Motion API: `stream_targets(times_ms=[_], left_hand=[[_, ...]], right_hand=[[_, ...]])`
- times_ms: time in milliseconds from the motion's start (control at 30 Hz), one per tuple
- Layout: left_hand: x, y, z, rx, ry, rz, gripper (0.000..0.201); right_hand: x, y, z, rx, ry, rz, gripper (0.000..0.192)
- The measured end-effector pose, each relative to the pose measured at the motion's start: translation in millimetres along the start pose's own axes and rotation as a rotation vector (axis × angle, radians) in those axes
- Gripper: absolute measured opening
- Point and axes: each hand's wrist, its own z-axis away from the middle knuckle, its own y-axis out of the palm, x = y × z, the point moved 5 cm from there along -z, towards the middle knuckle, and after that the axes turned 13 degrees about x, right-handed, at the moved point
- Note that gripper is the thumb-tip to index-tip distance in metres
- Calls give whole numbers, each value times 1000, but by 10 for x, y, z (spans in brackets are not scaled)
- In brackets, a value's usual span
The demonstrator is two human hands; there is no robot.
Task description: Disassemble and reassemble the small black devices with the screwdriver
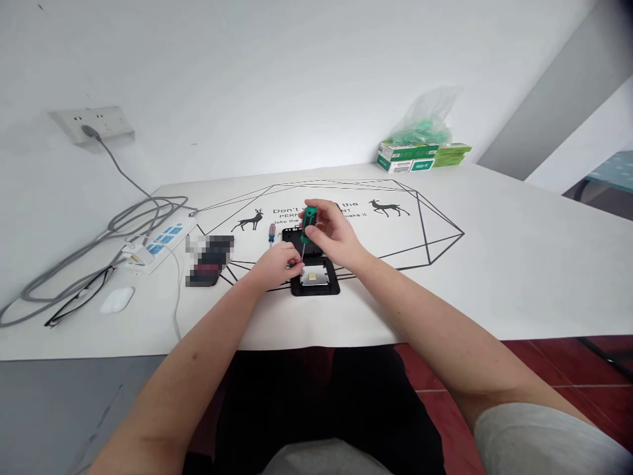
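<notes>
We hold a green screwdriver [309,224] upright in our right hand [332,236], fingers closed around its handle, the thin shaft pointing down at a black frame [315,284] that lies flat on the surface [494,277] just in front of us. Our left hand [275,264] rests at the frame's left edge, fingers pinched near the tip; whether they grip a screw we cannot tell. By our judgement the screw work is under way, not finished: the metal plate [315,277] sits in the frame. A second, red-handled screwdriver [271,232] lies just beside, untouched.
</notes>
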Motion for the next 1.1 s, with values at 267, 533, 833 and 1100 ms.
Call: stream_targets(times_ms=[267, 533, 833, 1100], left_hand=[[213, -157, 34, -258, -195, -23, 11], [509, -203, 117, -402, -484, -65, 44], [661, -205, 183, -343, -686, -107, 25], [198, -198, 87, -135, -218, -20, 28]], right_hand=[[-114, -128, 28, -231, 3, 76, 59], [-59, -120, 29, -215, 42, 78, 58], [-28, -75, 55, -131, 66, 77, 53], [50, 19, 59, -31, 45, 75, 52]])
